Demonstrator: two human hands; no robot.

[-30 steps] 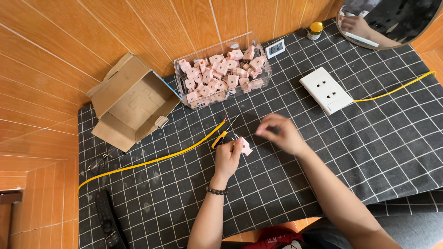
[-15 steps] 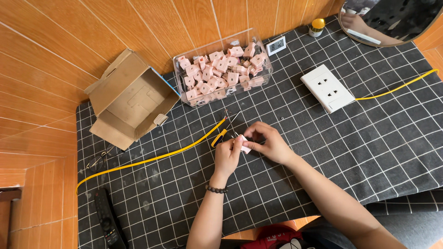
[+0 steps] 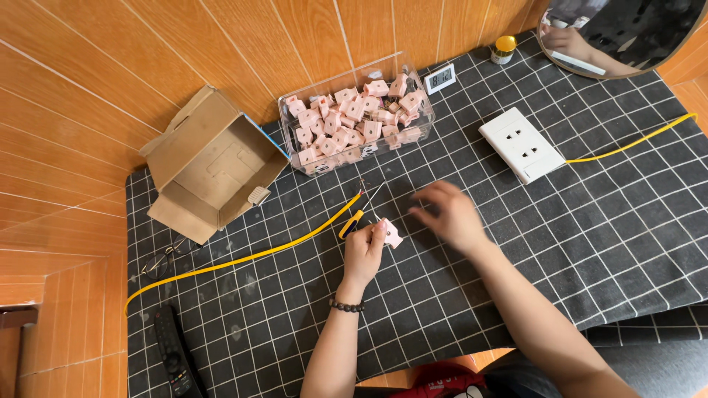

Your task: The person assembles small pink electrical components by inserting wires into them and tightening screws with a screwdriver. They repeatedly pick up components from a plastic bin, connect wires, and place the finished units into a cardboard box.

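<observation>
My left hand (image 3: 363, 253) pinches a small pink plug piece (image 3: 389, 233) just above the black grid-patterned cloth (image 3: 295, 309). My right hand (image 3: 450, 215) hovers to its right, blurred, fingers spread and holding nothing. A yellow-handled screwdriver (image 3: 354, 220) lies on the cloth just beyond my left hand, beside the end of a yellow cable (image 3: 243, 258). Behind them stands a clear plastic box (image 3: 354, 118) full of several pink plug pieces.
An open cardboard box (image 3: 210, 166) sits at the left. A white socket plate (image 3: 522, 144) with a yellow cable lies at the right. A small digital clock (image 3: 440, 77), a yellow-capped jar (image 3: 504, 49), a round mirror (image 3: 627, 33), glasses (image 3: 164, 258) and a black remote (image 3: 171, 354) surround them.
My right hand came in to meet the left at the pink piece, then drew away to the right. My left hand stays in place holding the piece.
</observation>
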